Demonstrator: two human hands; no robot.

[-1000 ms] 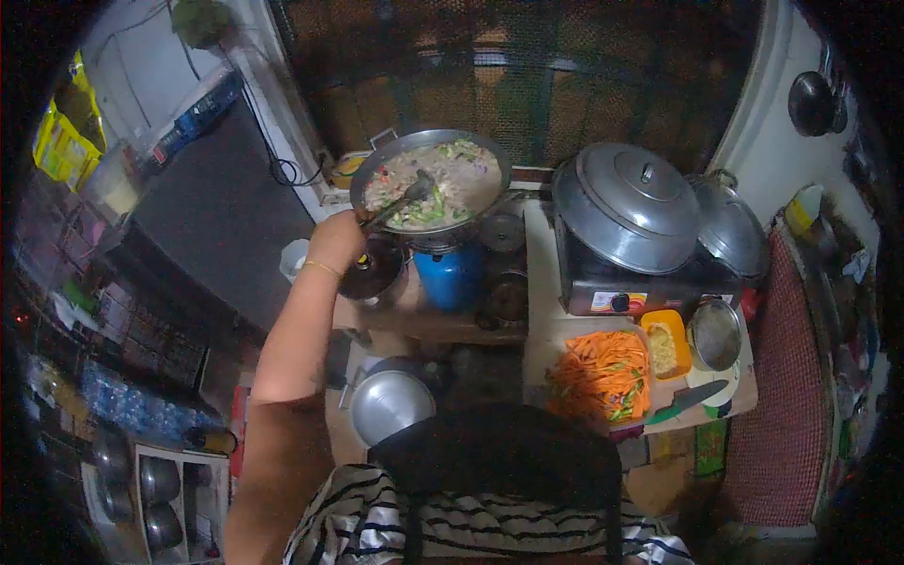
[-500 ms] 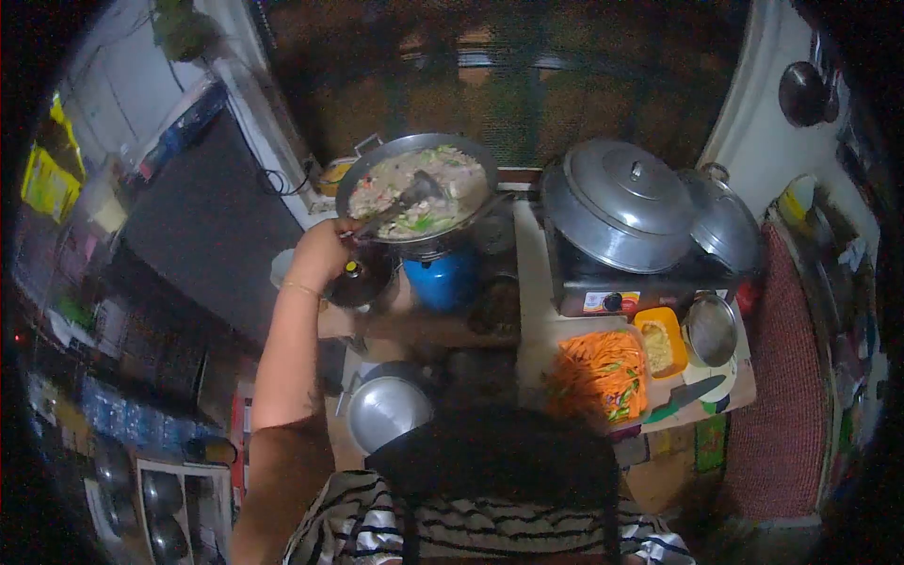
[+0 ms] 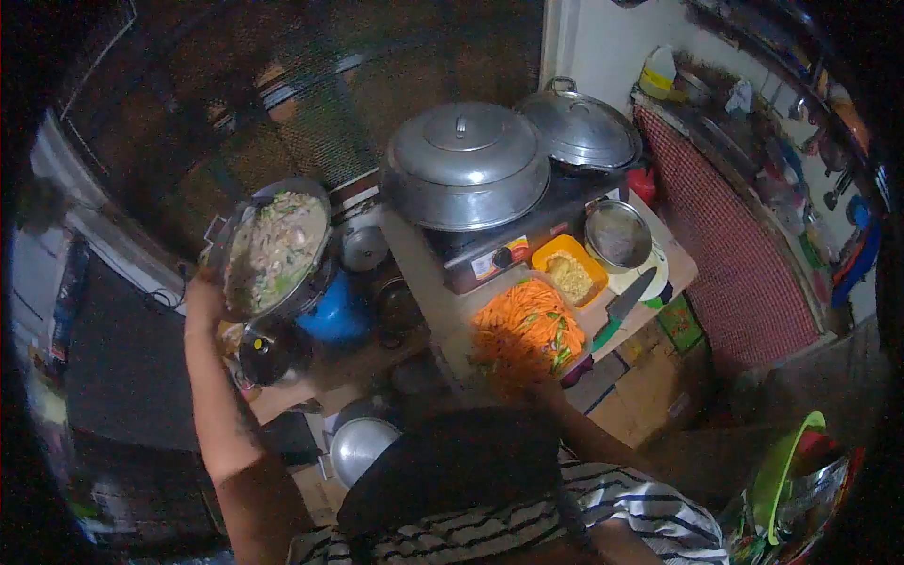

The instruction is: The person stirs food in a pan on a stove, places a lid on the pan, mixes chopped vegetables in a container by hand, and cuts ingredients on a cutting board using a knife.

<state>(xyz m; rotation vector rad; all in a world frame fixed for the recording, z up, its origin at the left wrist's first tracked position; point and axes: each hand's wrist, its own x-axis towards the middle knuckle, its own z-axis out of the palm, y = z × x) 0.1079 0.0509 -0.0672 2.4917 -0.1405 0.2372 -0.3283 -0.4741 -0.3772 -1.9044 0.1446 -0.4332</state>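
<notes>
While a knife flanks carrots, I cannot tell how left hand's and right hand's fingers sit.

A large lidded pot is sitting on a black stove, a second lidded pan standing just beside it. A green-handled knife is lying near the counter's edge, left of a red checked cloth.

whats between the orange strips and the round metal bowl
An orange tub sits between the orange strips and the metal bowl in the head view.
</notes>
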